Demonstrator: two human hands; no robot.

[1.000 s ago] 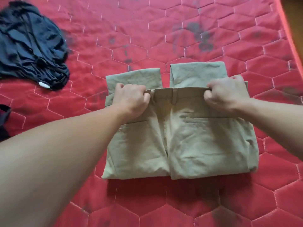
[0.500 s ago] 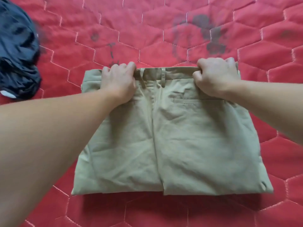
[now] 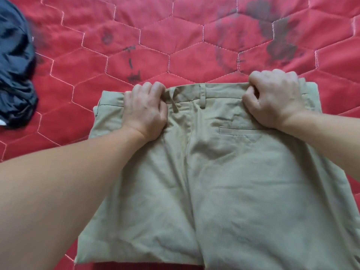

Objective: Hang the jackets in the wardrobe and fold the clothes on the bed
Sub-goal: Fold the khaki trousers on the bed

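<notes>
Khaki cotton fills the middle of your view: the folded trousers (image 3: 224,182) lie flat on the red quilted bedcover (image 3: 175,45), seat side up, with the waistband at the far edge and the fold toward you. Your left hand (image 3: 145,112) has its fingers curled over the far edge of the waistband beside a belt loop, clutching the cloth with the heel of the palm pressed down on it. Your right hand (image 3: 274,98) does the same farther right, fingers hooked over the waistband above the welt pocket (image 3: 239,130). At the far left edge a crumpled dark navy garment (image 3: 15,78) sits well apart from the trousers. Dark stains mark the bedcover beyond your hands.
</notes>
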